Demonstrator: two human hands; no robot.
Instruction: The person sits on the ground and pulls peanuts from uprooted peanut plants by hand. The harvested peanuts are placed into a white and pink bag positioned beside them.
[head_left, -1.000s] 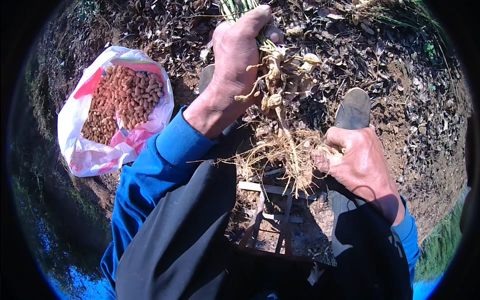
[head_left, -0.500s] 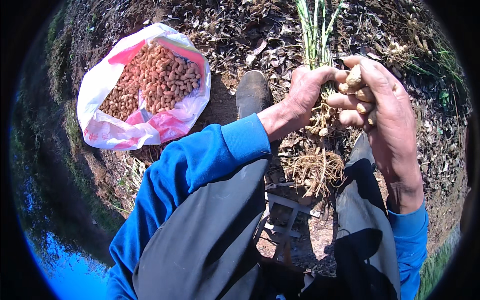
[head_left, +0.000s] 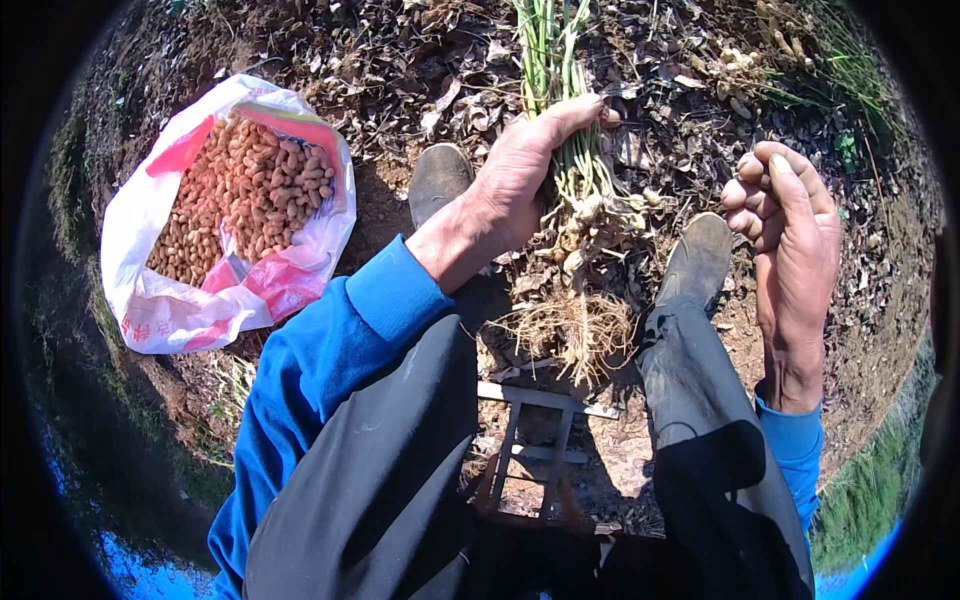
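While the left hand (head_left: 515,178) is wrapped round the lower stems of a peanut plant (head_left: 582,212), its thumb laid across them, the right hand (head_left: 792,225) is raised well apart from it, fingers curled in and thumb near the index fingertip; whether anything sits inside that curl cannot be told. Just below the left fist a cluster of pale pods hangs on the plant, with the dry, tangled roots (head_left: 583,335) beneath and the green stems (head_left: 548,55) running up past the fist. The plant is held in front of the person, over the ground between the left shoe (head_left: 440,183) and the right shoe (head_left: 697,252).

Beyond the left forearm stands a white and pink sack (head_left: 128,285), its mouth rolled wide; loose peanuts (head_left: 245,195) fill much of the opening, up to its far edge, while the near edge is folded plastic. A good share thus seems already picked, though the plant in hand looks only partly stripped at most. Toward the far right edge of the leaf-strewn ground (head_left: 390,70) lie more plants (head_left: 745,65) with pods, apparently untouched.
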